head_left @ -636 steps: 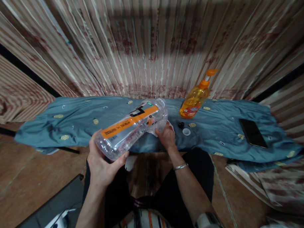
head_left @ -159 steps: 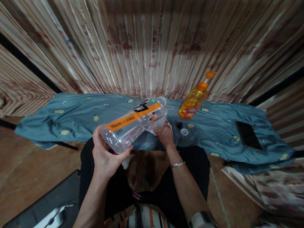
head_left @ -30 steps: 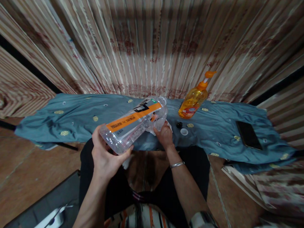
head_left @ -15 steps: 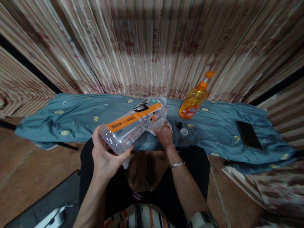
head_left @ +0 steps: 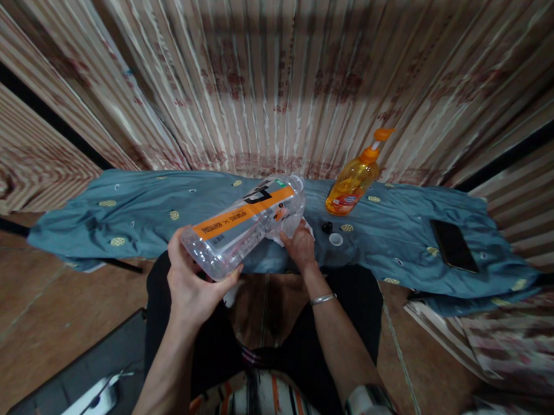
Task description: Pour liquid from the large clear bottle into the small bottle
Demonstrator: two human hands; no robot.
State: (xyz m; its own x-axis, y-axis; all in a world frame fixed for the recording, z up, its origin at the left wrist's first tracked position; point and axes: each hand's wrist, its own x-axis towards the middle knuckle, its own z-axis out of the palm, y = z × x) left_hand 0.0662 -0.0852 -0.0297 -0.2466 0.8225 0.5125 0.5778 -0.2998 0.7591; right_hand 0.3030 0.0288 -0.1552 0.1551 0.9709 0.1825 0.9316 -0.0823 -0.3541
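A clear plastic bottle (head_left: 242, 227) with an orange and white label lies tilted across my hands, its neck toward the upper right. My left hand (head_left: 192, 283) grips its base end from below. My right hand (head_left: 300, 247) is at the shoulder of the bottle, its fingers pressed to the plastic. A white tissue or cloth (head_left: 276, 239) shows between that hand and the bottle. No cap sits on the bottle's neck as far as I can see.
A blue patterned cloth (head_left: 122, 226) holds an orange pump soap bottle (head_left: 354, 183), a small black cap (head_left: 326, 227), a white round lid (head_left: 335, 239) and a black phone (head_left: 452, 246). A striped curtain (head_left: 272, 80) stands behind. A dark case (head_left: 80, 376) lies at lower left.
Compared with the oldest frame, the bottle sits a little flatter and the view has shifted slightly. Over the last second the hands and bottle have barely moved.
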